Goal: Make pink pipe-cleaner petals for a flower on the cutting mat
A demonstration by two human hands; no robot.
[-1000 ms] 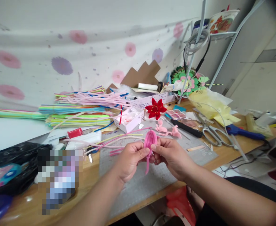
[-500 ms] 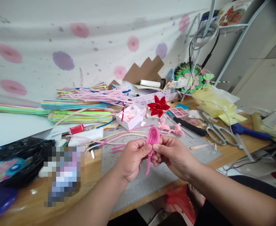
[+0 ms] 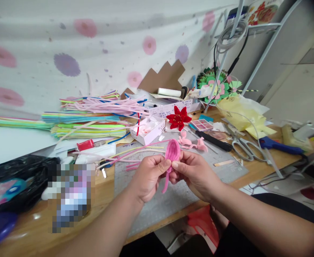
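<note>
Between both hands is a pink pipe-cleaner petal (image 3: 172, 150), a cupped oval of stacked loops with a short stem hanging below. My left hand (image 3: 153, 175) pinches its base from the left, thumb in front. From the right, my right hand (image 3: 190, 170) pinches the same base, the two thumb tips almost meeting. The lower fingers of both hands are partly hidden behind it. Just beyond the petal, small light-pink pipe-cleaner pieces (image 3: 200, 144) lie on the grey cutting mat (image 3: 157, 210). A red pipe-cleaner flower (image 3: 178, 118) stands farther back.
Bundles of coloured pipe cleaners (image 3: 89, 130) lie at the back left, beside a white box (image 3: 148, 131). Scissors (image 3: 249, 150), a black-handled tool (image 3: 214, 140) and a blue-handled tool (image 3: 281, 146) lie to the right. Black plastic bags (image 3: 23, 178) fill the left side.
The view has shifted slightly. The petal is tilted a little differently between my hands, its stem swung slightly left. Both hands keep their pinch on it.
</note>
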